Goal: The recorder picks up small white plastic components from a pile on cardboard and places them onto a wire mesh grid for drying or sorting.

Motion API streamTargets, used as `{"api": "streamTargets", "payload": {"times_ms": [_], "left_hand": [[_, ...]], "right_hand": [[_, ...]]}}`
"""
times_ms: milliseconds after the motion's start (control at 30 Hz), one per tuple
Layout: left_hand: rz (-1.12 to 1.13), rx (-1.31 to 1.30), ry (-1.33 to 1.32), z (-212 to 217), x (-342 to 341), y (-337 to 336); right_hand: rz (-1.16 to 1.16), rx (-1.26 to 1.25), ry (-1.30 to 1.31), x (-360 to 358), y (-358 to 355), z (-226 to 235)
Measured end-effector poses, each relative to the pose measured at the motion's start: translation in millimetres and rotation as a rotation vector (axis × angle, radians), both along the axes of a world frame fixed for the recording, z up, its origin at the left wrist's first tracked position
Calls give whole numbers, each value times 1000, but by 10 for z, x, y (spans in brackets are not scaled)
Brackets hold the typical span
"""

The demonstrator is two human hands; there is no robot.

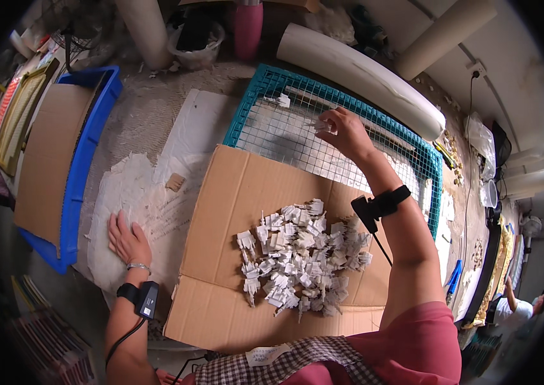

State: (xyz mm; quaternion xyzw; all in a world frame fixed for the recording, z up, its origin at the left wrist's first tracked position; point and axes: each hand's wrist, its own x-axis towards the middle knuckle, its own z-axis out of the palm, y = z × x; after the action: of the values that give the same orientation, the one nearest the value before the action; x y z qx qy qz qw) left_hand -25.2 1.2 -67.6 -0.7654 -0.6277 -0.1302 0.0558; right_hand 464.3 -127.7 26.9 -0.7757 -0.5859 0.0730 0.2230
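My right hand (343, 131) reaches out over a teal-framed wire grid tray (265, 80) and pinches a small white comb-like piece (322, 126) above the mesh. Another white piece (283, 100) sits on the grid near its far left corner. My left hand (127, 239) lies flat, fingers spread, on white paper sheets (124, 192) at the left. Between my arms a flattened brown cardboard sheet (240, 192) carries a heap of several white toothed pieces (301, 256). Each wrist wears a black band with a small device.
A blue crate (86, 154) with cardboard inside stands at the left. Thick cardboard tubes (361, 74) lie behind the grid tray, with a pink bottle (247, 29) at the back. Another person (515, 308) crouches at the far right beside framed panels.
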Motion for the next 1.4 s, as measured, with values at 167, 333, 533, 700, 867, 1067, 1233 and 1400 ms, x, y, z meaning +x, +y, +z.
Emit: {"api": "streamTargets", "payload": {"times_ms": [167,333,533,700,867,1067,1233,1400], "left_hand": [[-5,7,-12,33,26,7],[-16,12,-6,24,-17,8],[-8,-3,-14,0,8,-15],[13,-3,-11,8,-39,-20],[22,-12,0,11,-16,-12],[-2,-13,-13,24,-20,-29],[-7,-11,-25,35,-26,-47],[-10,-13,-33,28,-65,-55]], "right_hand": [[13,74,67,7,-18,-39],[-122,43,203,130,46,-56],[-238,42,297,303,81,-135],[-316,-39,5,98,204,-66],[-230,34,-17,223,324,75],[-80,20,-11,277,664,276],[-10,278,159,177,932,13],[-13,188,59,106,982,-186]]}}
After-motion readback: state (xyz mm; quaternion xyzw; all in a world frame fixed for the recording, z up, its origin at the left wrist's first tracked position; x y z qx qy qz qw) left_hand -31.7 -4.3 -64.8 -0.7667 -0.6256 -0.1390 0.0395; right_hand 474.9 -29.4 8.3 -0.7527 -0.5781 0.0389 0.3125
